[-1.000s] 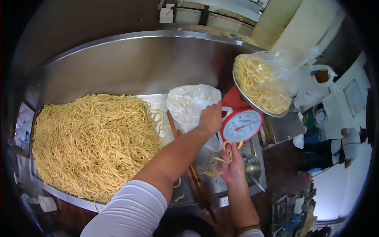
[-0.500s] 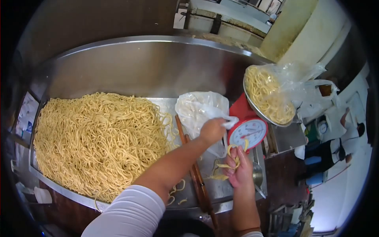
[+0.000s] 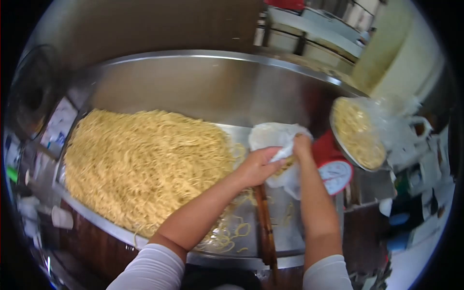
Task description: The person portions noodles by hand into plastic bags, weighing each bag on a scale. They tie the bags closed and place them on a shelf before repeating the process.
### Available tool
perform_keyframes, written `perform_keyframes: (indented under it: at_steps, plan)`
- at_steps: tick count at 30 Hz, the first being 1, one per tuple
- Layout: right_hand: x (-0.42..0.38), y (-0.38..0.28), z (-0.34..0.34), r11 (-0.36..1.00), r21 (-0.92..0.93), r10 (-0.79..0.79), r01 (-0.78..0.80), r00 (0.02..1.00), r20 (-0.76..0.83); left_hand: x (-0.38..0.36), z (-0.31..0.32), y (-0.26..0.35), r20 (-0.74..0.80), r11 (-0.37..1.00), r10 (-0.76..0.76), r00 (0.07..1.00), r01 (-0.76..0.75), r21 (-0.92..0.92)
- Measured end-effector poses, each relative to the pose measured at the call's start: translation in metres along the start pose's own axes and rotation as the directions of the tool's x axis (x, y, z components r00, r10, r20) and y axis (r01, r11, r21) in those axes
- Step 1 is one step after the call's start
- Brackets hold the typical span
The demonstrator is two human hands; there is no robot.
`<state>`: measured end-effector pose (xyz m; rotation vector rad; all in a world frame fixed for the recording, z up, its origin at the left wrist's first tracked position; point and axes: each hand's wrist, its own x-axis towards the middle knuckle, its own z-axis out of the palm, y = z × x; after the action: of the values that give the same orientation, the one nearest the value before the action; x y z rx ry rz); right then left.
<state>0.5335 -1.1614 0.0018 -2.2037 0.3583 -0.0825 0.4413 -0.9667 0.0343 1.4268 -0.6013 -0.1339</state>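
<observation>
fingers of the left hand [image 3: 258,166] curl around the mouth of a thin plastic bag [image 3: 275,137], gripping its crumpled edge. the right hand [image 3: 302,145] closes on the same bag from the other side, fingers bunched in the plastic; blur hides them. a few noodle strands [image 3: 285,165] show between the hands. the bag sits on the steel table [image 3: 193,92] between the noodle heap [image 3: 145,164] and the red scale [image 3: 333,169], whose pan carries a bagged portion [image 3: 360,135]. a wooden stick [image 3: 265,227] lies below the hands. bare steel shows behind.
</observation>
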Motion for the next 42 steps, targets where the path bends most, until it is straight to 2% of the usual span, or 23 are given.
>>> perform_keyframes:
  at_steps: [1,2,3,5,6,8,10,12,14,16,18,23,26,27,28,30,31,34,36,37,39,40,42]
  plan:
    - [-0.017,-0.026,-0.005,0.911,-0.376,-0.203,0.167,0.977,-0.058,-0.006,-0.006,0.001,0.02,0.995,-0.093,0.996,0.092,0.032]
    - [-0.018,-0.022,-0.001,0.874,-0.427,-0.281,0.233,0.958,-0.053,-0.016,-0.018,0.005,0.039,0.981,-0.184,0.982,0.181,0.062]
    - [-0.034,-0.048,-0.008,0.838,-0.52,-0.122,0.165,0.986,0.117,-0.029,-0.032,0.017,-0.007,0.977,-0.198,0.98,0.198,0.076]
    - [-0.031,0.004,-0.003,0.868,-0.365,-0.303,0.336,0.942,0.146,-0.056,-0.057,0.046,0.007,0.871,-0.252,0.968,0.223,0.438]
    - [-0.026,0.035,-0.006,0.913,-0.23,-0.282,0.336,0.929,0.239,-0.074,-0.079,0.041,-0.05,0.859,-0.263,0.964,0.257,0.443]
    - [-0.083,0.024,-0.021,0.963,0.161,-0.254,0.215,0.924,0.285,-0.126,-0.142,0.014,-0.291,0.621,0.095,0.952,0.172,0.765]
    - [-0.113,0.063,-0.037,0.949,0.272,-0.21,0.159,0.963,0.17,-0.187,-0.217,0.018,-0.681,0.551,0.134,0.72,0.517,0.655]
    - [-0.157,0.07,-0.048,0.957,0.282,-0.104,0.071,0.989,0.103,-0.256,-0.289,0.044,-0.86,0.519,0.212,0.464,0.692,0.501]
    - [-0.184,0.094,-0.05,0.953,0.3,-0.012,-0.028,0.991,0.131,-0.333,-0.353,0.058,-0.897,0.367,0.328,0.296,0.835,0.41]
    - [-0.213,0.08,-0.035,0.935,0.346,0.033,-0.074,0.992,0.121,-0.387,-0.399,0.075,-0.886,0.211,0.372,0.277,0.904,0.371]
    - [-0.229,0.058,-0.024,0.918,0.38,0.072,-0.11,0.991,0.112,-0.418,-0.434,0.083,-0.895,0.178,0.372,0.246,0.927,0.329]
    - [-0.248,0.006,0.01,0.98,0.192,-0.083,0.047,0.98,0.183,-0.446,-0.514,0.104,-0.944,0.133,0.31,0.11,0.978,0.158]
    - [-0.272,-0.031,0.03,0.984,0.136,-0.136,0.114,0.977,0.165,-0.476,-0.573,0.095,-0.907,0.153,0.386,0.169,0.958,0.243]
    - [-0.28,-0.041,0.035,0.983,0.12,-0.158,0.139,0.972,0.172,-0.484,-0.587,0.091,-0.897,0.044,0.386,0.217,0.967,0.252]
    - [-0.289,-0.055,0.042,0.984,0.108,-0.157,0.141,0.975,0.156,-0.488,-0.599,0.087,-0.899,0.059,0.378,0.221,0.963,0.262]
    - [-0.31,-0.08,0.056,0.995,0.057,-0.099,0.085,0.944,0.316,-0.495,-0.617,0.079,-0.987,0.02,-0.145,0.068,0.998,0.066]
    - [-0.314,-0.078,0.063,1.0,0.009,-0.01,0.007,0.952,0.306,-0.494,-0.621,0.078,-0.985,0.026,-0.153,0.073,0.997,0.07]
    - [-0.336,-0.117,0.095,0.999,-0.002,-0.04,0.042,0.953,0.3,-0.463,-0.633,0.106,-0.969,0.267,-0.055,0.24,0.939,0.218]
    - [-0.341,-0.128,0.121,0.99,0.021,-0.141,0.142,0.928,0.346,-0.418,-0.622,0.17,-0.94,0.234,0.102,0.326,0.91,0.341]
    - [-0.347,-0.134,0.138,0.981,0.043,-0.19,0.188,0.907,0.375,-0.415,-0.643,0.176,-0.849,0.283,0.313,0.426,0.812,0.511]
    - [-0.372,-0.169,0.178,0.907,-0.097,-0.289,0.409,0.775,0.562,-0.388,-0.627,0.237,-0.873,0.603,0.213,0.438,0.644,0.47]
    - [-0.387,-0.188,0.203,0.916,-0.042,-0.263,0.398,0.678,0.687,-0.379,-0.639,0.247,-0.799,0.464,0.425,0.425,0.656,0.595]
    - [-0.411,-0.18,0.25,0.768,0.016,-0.36,0.64,0.411,0.838,-0.354,-0.6,0.296,-0.822,0.67,0.338,0.458,0.497,0.552]
